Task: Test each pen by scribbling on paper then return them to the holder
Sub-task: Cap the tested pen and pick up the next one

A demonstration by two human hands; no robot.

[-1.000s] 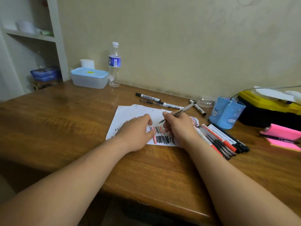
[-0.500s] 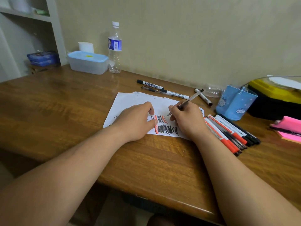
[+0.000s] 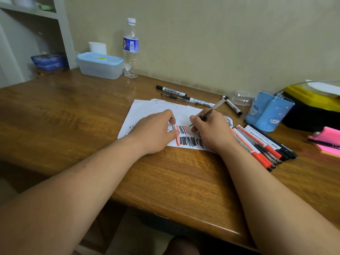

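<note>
White paper lies flat under the left hand, whose fingers press it down; the right hand grips a pen, tip touching the scribbles. The blue holder stands beyond the right hand.

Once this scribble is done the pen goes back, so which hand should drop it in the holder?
Right. The right hand already grips the pen, and the blue holder stands on its side. The left hand pins the paper.
</note>
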